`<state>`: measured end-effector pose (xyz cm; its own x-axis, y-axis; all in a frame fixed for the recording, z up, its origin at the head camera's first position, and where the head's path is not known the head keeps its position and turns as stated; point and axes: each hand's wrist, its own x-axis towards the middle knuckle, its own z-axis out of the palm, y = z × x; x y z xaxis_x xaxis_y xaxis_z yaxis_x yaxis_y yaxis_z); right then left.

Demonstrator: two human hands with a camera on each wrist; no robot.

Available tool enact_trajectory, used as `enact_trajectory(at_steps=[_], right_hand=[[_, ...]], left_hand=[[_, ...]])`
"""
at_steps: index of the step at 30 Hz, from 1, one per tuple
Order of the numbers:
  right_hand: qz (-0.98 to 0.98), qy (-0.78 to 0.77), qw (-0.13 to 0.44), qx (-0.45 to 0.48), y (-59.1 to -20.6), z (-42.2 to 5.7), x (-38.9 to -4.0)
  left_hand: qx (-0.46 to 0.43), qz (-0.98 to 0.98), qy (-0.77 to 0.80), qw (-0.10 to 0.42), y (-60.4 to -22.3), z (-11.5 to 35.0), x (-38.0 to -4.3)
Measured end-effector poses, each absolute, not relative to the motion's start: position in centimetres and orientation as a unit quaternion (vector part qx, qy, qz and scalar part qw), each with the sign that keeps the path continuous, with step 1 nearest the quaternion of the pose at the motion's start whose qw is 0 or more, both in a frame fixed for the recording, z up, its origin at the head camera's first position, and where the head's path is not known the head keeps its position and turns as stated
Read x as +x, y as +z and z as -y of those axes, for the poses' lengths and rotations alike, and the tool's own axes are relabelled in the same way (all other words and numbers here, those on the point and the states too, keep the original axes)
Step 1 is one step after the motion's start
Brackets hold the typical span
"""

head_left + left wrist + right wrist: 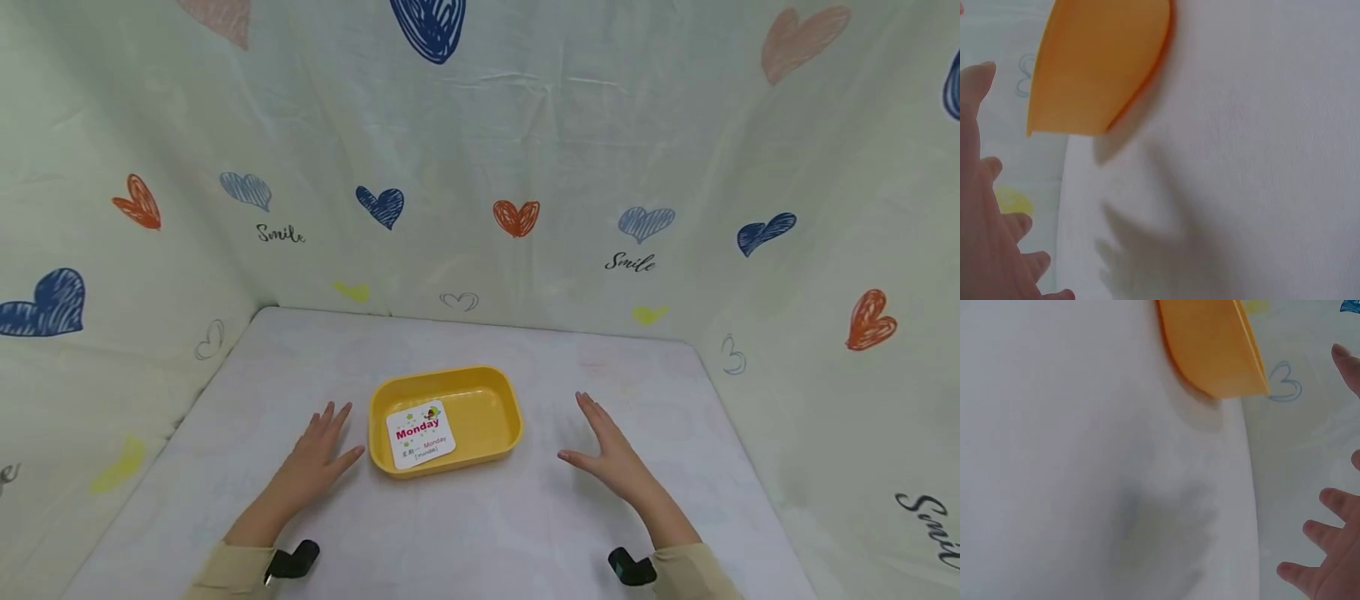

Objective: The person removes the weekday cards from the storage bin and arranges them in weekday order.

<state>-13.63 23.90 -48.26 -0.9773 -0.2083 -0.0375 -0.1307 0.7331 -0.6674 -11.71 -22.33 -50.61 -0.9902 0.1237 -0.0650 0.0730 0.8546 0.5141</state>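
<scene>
A shallow yellow tray (487, 417) with rounded corners sits on the white table. Inside it, toward the left, lies a white card (420, 435) printed "Monday" in red with a small picture in its corner. My left hand (315, 458) is spread just left of the tray, apart from it and holding nothing. On the other side, my right hand (615, 454) is spread too, farther from the tray and touching nothing. Each wrist view shows the outer wall of the tray, the left one (1107, 62) and the right one (1213, 347), with fingers along the edge.
The white tabletop (465, 533) reaches to a pale cloth (562, 150) hung at the back and both sides, printed with hearts and "Smile". A dark wrist camera (294, 558) sits at the left cuff, another dark camera (632, 568) at the right cuff.
</scene>
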Motion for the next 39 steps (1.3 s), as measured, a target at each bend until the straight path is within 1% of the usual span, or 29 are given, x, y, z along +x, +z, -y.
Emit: enact_trajectory(at_steps=[4, 10, 19, 23, 31, 39], right_hand=[[-0.905, -0.408, 0.081, -0.085, -47.4, -21.9, -13.9], [-0.866, -0.478, 0.084, -0.121, -46.4, -19.2, -14.6], [-0.835, -0.516, 0.113, -0.156, -45.9, -15.7, -15.9], [-0.822, -0.528, 0.125, -0.176, -46.0, -14.3, -16.6], [-0.808, -0.540, 0.158, -0.175, -47.3, -11.8, -17.9], [-0.799, -0.543, 0.197, -0.167, -48.0, -9.5, -18.7]], left_hand=[[0.041, -0.939, 0.332, 0.076, -50.2, 21.7, -11.8], [0.032, -0.899, 0.424, 0.103, -50.0, 20.7, -12.2], [-0.042, -0.837, 0.525, 0.147, -50.6, 19.4, -12.3], [-0.049, -0.817, 0.555, 0.152, -51.3, 19.2, -12.4], [-0.077, -0.762, 0.620, 0.167, -52.6, 19.0, -12.6], [-0.080, -0.756, 0.625, 0.176, -52.8, 18.8, -12.5]])
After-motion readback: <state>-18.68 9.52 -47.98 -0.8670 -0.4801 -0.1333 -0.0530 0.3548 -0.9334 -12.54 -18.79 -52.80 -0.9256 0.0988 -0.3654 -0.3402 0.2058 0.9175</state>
